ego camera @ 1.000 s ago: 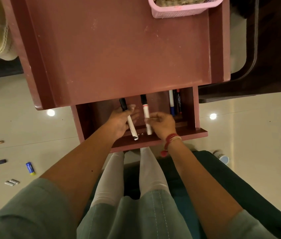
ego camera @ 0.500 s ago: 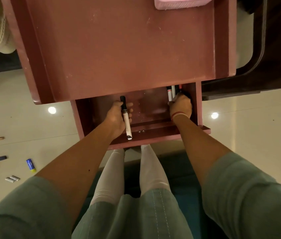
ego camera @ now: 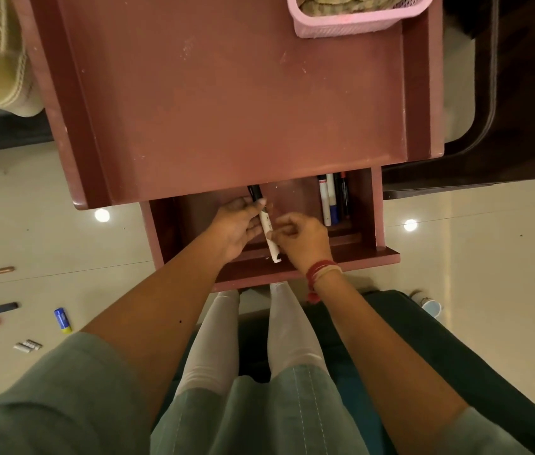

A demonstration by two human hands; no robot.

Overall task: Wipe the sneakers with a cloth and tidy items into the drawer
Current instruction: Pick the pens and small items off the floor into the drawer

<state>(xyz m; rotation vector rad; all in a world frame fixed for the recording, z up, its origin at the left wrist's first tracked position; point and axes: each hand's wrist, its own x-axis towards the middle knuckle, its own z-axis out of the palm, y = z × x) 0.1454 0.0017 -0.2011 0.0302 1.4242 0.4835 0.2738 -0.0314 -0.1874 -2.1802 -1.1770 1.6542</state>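
l hand [ego camera: 236,228] grips the marker [ego camera: 267,228] over the open drawer [ego camera: 325,261], r hand [ego camera: 305,239] curled at its barrel, can't tell if pinching; if both loosen during a handoff it prob drops askew.
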